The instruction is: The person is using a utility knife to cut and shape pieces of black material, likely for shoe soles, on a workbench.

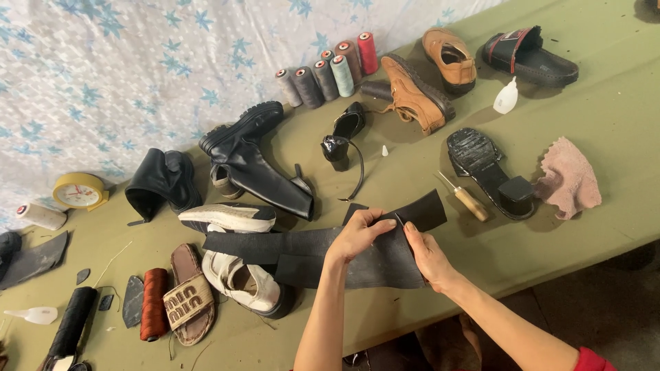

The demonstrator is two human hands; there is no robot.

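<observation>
Black rubber sheet (344, 257), flat, matte; both hands pinching edge.

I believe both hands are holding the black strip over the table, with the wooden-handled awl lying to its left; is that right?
Not quite: in the head view the wooden-handled awl lies right of the black strip, not left. The left hand and right hand do hold it over the table.

Black rubber sheet (323, 251), thin, matte, flexible, long irregular strip. Spreads from left of centre across to right of centre on the near part of the table, mostly flat, left end near the white sneakers. Right end lifted off the surface, bent upward into a dark flap, pinched at its edge. Possibly two overlapping pieces; hard to tell.
</observation>
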